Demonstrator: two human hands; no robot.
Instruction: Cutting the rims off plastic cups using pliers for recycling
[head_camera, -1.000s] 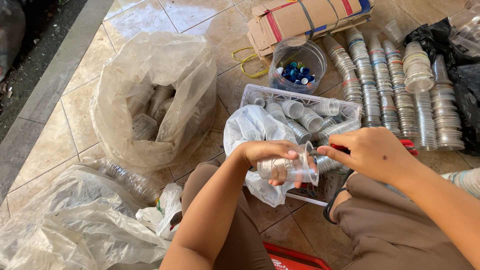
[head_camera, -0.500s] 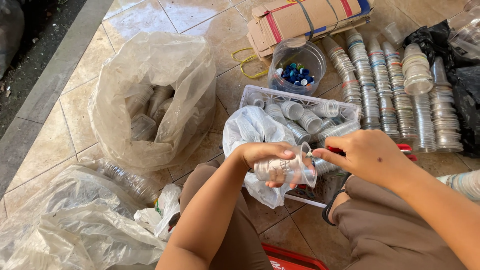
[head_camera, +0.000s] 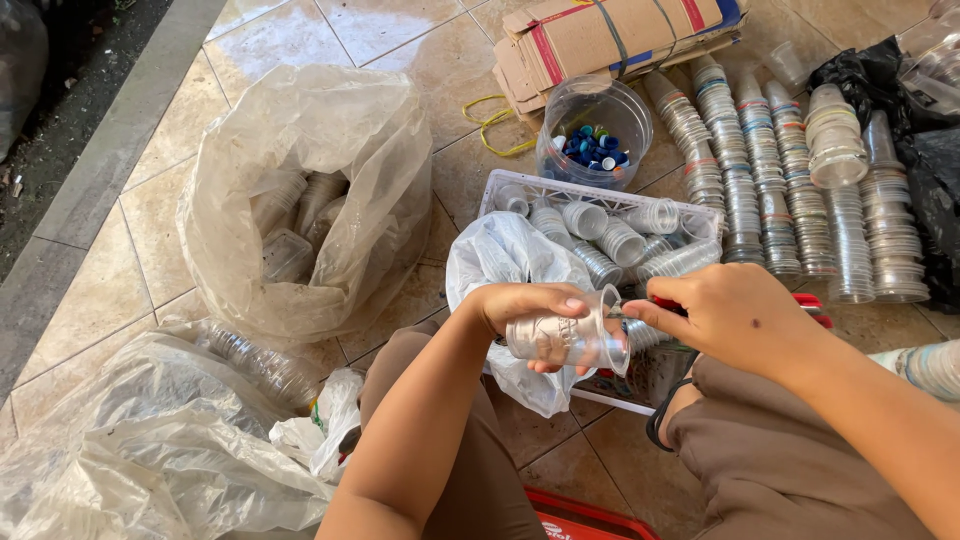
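The left hand (head_camera: 530, 305) is wrapped around a clear plastic cup (head_camera: 568, 338), holding it on its side with the mouth facing the right hand (head_camera: 725, 315). The right hand's thumb and forefinger are pinched together at the cup's rim, gripping a red-handled tool (head_camera: 815, 308) that is mostly hidden. Just beyond the hands stands a white crate (head_camera: 590, 197) of loose cups, with a small white bag (head_camera: 505, 265) draped at its near corner. Past the right hand lie rows of stacked cups (head_camera: 790, 190). Beyond the crate sits a clear tub (head_camera: 595, 125) of blue caps. Well to the left of the left hand slumps a large clear bag (head_camera: 310, 190) of cups on the tiled floor (head_camera: 140, 230)
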